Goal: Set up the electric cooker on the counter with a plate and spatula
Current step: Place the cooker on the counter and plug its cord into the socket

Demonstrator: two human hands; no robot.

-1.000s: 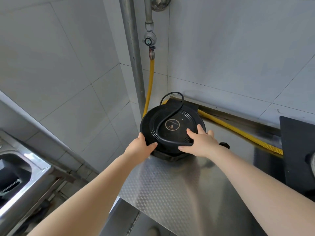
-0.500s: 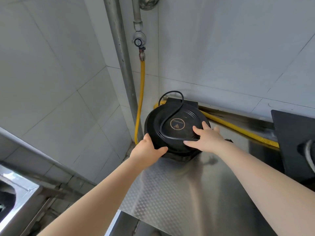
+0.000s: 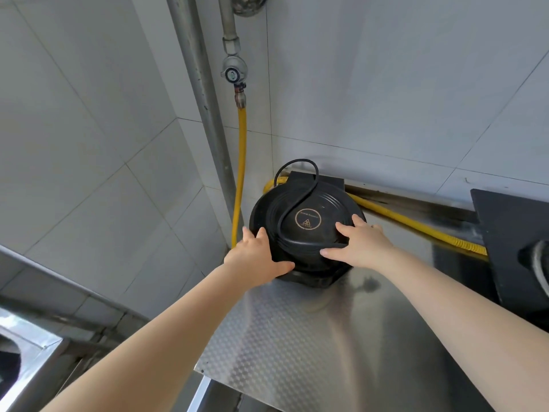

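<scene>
We have the table (image 3: 297, 337) steel and slick, so the cooker (image 3: 306, 227), sitting at its far end at twelve o'clock against the wall, may slide if we shove. Our left hand (image 3: 255, 257) clasps its rim at eight o'clock; our right hand (image 3: 359, 245) lies spread flat on the lid at four. The yellow hose (image 3: 416, 224) runs just behind and could be pinched. The cord (image 3: 294, 203), loose across the lid, could snag our fingers.
</scene>
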